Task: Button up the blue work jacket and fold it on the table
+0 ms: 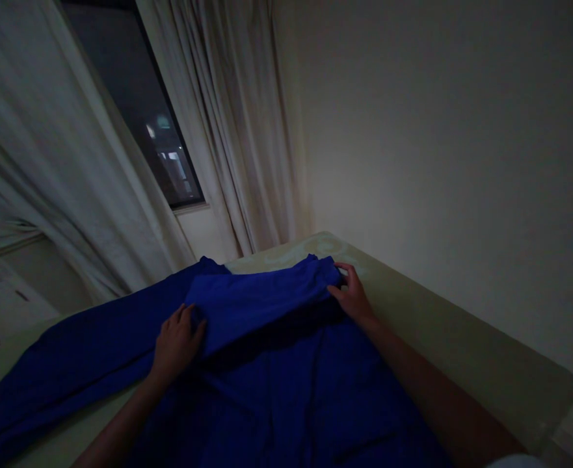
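A blue long-sleeved garment (286, 390) lies spread over the bed. One of its sleeves (257, 296) is folded across the upper part, and the other stretches out to the lower left. At the cuff end of the folded sleeve, my right hand (352, 296) grips the fabric between thumb and fingers. My left hand (179, 338) rests on the garment near the fold at the sleeve's other end, with its thumb apart from the fingers. The fabric under both palms is hidden.
The bed has a pale green patterned cover (432, 331) and runs along a plain wall (437, 130) on the right. Behind it hang long light curtains (242, 130) beside a dark window (130, 97). A pale cabinet (8, 299) stands at the left. The room is dim.
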Motion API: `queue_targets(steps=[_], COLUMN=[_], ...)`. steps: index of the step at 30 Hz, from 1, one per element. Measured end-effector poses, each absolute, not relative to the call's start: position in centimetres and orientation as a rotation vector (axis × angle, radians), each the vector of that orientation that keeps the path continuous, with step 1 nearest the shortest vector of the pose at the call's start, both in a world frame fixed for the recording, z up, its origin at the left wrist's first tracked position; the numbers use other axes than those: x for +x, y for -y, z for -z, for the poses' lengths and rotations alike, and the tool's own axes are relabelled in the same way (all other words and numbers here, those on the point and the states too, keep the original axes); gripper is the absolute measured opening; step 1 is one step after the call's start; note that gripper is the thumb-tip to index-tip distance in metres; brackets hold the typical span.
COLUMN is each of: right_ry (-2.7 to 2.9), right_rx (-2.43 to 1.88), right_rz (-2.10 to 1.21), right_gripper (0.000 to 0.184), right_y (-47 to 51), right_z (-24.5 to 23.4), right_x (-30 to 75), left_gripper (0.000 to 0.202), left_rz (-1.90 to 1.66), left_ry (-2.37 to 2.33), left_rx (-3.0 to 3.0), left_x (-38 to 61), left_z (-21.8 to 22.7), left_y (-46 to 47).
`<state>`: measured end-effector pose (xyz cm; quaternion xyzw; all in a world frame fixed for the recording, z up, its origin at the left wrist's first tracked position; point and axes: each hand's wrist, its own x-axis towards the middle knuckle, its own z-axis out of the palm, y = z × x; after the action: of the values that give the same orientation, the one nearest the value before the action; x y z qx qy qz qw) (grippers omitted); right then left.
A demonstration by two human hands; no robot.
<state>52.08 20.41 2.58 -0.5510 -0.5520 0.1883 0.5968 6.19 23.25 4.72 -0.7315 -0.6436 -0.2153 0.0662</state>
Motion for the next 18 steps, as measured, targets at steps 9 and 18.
queue_targets(steps=[9, 18], right_ry=[1.164, 1.379], right_rx=[-1.684, -1.441], right_rz=[-0.431, -0.577], right_gripper=[0.068, 0.037], right_y=[-22.4, -23.7], right_z=[-0.1, -6.8], right_x=[54.3, 53.1], left_gripper=[0.073, 0.041], left_rz=[1.264, 1.771], left_ry=[3.038, 2.475], left_rx=[-2.096, -2.254], left_x=[3.4, 4.4], left_z=[-8.0, -11.8], left_y=[-26.0, -26.3])
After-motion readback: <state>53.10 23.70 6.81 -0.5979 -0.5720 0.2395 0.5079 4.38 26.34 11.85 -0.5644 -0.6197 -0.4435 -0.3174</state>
